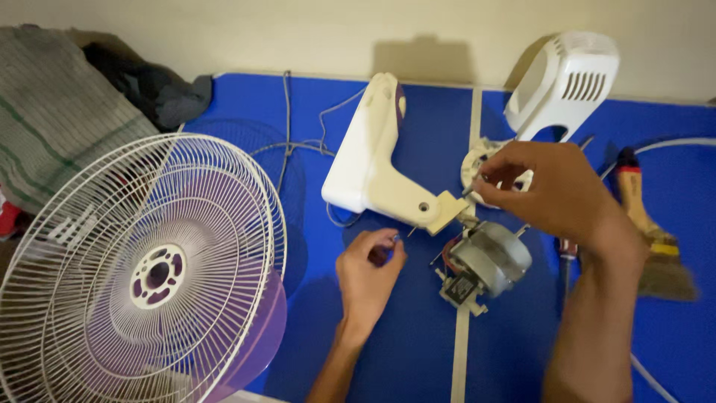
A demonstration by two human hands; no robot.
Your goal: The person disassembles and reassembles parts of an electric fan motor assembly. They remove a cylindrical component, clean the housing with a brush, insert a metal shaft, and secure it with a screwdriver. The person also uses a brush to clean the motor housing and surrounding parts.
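Centre frame, left hand (367, 270) pinches a small screw (395, 239), kept off the blue mat (418, 328); right hand (548, 186) grips a thin tool above the grey motor (485, 261), beside the white neck (373, 160)

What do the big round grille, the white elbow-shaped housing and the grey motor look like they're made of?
Fan grille: thin wire, seemingly metal with a white coating; fine spokes and rings.
White housing: moulded plastic, smooth with a slight gloss and rounded edges.
Motor: dull grey metal casing, probably, with a matte sheen; red wires show beside it.
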